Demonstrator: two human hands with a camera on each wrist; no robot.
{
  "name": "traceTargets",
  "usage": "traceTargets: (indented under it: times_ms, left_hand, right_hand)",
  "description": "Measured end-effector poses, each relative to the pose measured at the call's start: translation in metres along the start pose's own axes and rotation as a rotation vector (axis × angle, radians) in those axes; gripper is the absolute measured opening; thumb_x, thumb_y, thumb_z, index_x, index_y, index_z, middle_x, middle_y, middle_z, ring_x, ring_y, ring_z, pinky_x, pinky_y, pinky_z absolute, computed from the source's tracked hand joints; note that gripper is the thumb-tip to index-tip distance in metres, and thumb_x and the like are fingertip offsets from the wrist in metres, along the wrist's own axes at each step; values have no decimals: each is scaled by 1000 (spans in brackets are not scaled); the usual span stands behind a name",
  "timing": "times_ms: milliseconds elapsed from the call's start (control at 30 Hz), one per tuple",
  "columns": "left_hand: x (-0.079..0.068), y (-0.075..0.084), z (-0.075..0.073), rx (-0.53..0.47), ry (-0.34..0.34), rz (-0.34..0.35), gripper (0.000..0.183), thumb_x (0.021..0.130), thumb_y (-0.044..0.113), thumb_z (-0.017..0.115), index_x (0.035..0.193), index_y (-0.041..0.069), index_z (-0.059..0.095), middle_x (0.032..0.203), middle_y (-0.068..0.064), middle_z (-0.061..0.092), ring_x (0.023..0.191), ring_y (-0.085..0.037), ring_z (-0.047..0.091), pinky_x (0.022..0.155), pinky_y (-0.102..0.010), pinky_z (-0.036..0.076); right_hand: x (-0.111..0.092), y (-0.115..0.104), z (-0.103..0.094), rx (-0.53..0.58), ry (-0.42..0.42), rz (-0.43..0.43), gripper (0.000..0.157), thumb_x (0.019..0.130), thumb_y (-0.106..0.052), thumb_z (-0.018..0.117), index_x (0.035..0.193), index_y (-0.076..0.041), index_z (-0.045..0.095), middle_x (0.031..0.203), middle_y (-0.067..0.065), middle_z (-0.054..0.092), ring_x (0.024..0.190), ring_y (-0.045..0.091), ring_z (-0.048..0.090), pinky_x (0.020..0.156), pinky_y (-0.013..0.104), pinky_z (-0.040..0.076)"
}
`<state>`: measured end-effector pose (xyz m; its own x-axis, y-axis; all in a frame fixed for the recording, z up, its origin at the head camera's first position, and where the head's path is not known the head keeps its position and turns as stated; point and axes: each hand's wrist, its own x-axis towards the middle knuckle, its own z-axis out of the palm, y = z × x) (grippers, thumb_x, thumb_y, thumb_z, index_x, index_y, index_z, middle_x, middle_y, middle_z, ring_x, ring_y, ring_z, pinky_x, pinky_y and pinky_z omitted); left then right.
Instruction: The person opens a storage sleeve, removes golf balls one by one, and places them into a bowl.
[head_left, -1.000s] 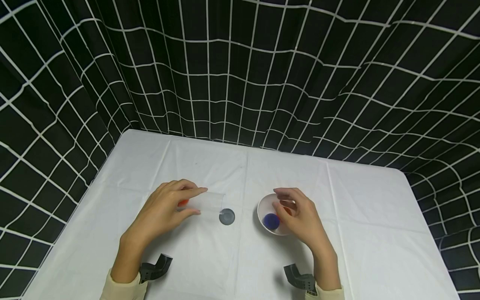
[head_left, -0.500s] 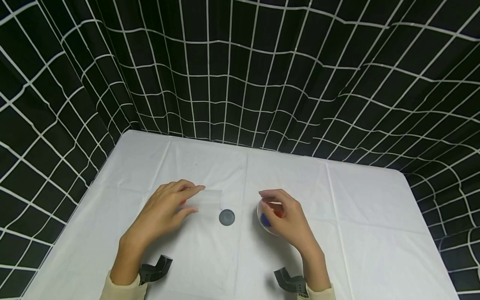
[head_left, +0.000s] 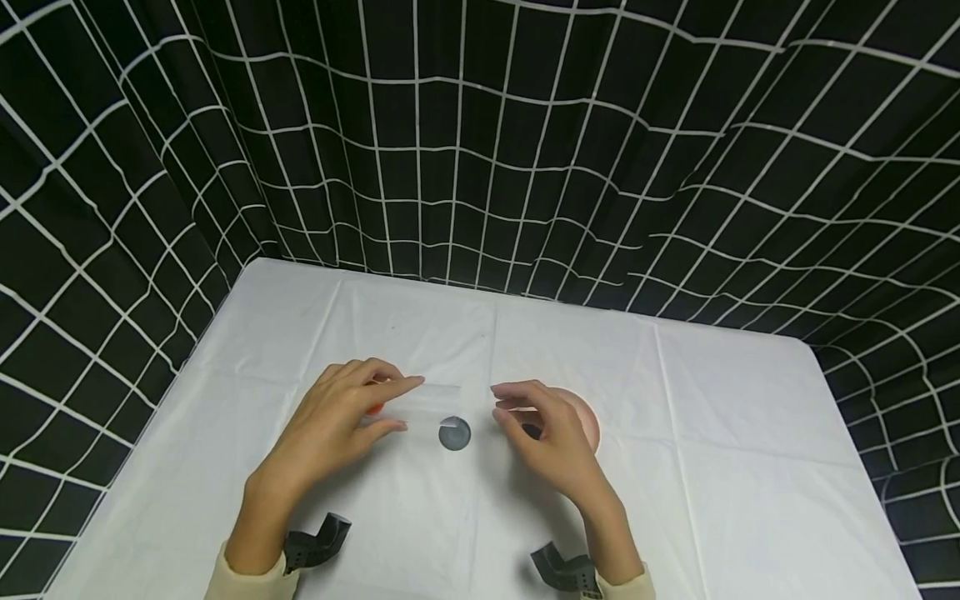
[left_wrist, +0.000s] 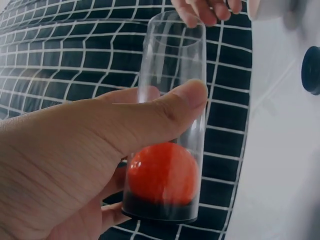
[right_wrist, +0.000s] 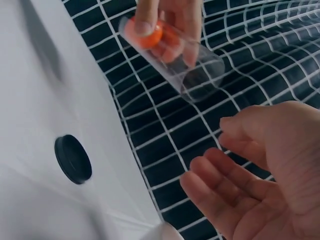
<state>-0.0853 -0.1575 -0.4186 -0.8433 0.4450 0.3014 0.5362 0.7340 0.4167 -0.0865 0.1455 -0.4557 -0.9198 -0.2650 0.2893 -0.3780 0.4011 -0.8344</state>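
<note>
My left hand [head_left: 337,425] grips a clear plastic tube [left_wrist: 172,60] around its side. At the tube's dark base lies an orange ball [left_wrist: 164,174]; the open mouth faces my right hand. My right hand [head_left: 553,437] hovers just left of and over a bowl [head_left: 588,421], its fingers and thumb loosely bent. In the right wrist view, nothing shows between its fingers [right_wrist: 220,187]. Most of the bowl and its contents are hidden by this hand in the head view. A round dark grey lid [head_left: 454,434] lies on the table between the hands.
A white cloth [head_left: 720,467] with fold lines covers the table. Black curtains [head_left: 480,150] with a white grid stand behind it and at both sides. Each wrist carries a black camera mount, such as the left mount [head_left: 318,540].
My right hand has moved left from above the bowl toward the tube, and covers different parts of the bowl. My left hand has shifted slightly right, still gripping the tube.
</note>
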Motion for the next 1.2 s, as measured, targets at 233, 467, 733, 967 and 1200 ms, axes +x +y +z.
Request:
traceTargets:
  times_ms: [233, 467, 733, 967, 1200]
  left_hand:
    - [0, 4, 0, 45, 31, 16, 57, 83, 22, 91, 137, 29, 73, 125, 0, 69, 119, -24, 63, 111, -47, 44]
    - [1, 5, -2, 95, 64, 27, 57, 81, 19, 92, 135, 28, 74, 125, -1, 68, 119, -26, 63, 112, -45, 42]
    - [3, 6, -4, 104, 88, 32, 56, 81, 18, 93, 132, 29, 75, 121, -1, 69, 120, -25, 64, 112, -46, 42]
    - [1, 7, -4, 98, 70, 27, 54, 81, 21, 93, 132, 30, 76, 123, 1, 70, 119, -24, 65, 106, -46, 45]
    - [0, 6, -5, 99, 63, 26, 57, 82, 23, 93, 135, 30, 74, 125, 1, 70, 119, -25, 66, 109, -48, 45]
  right_hand:
    - [0, -4, 10, 60, -4, 54, 29, 97, -5, 75, 124, -14, 74, 122, 4, 75, 108, 16, 75, 90, 32, 64]
    - [0, -5, 23, 225, -4, 139, 30, 97, -6, 75, 127, -9, 71, 128, 12, 72, 113, 20, 74, 94, 23, 61]
    - [5, -9, 35, 322, -40, 203, 42, 98, -11, 75, 138, -2, 64, 137, 24, 67, 121, 28, 72, 99, 17, 57]
    - [5, -8, 37, 328, -31, 242, 41, 98, -15, 76, 137, -7, 66, 133, 24, 71, 121, 26, 71, 96, 15, 57]
    - [4, -7, 39, 340, -48, 251, 41, 99, -16, 75, 137, -8, 66, 133, 17, 72, 117, 16, 72, 96, 18, 58]
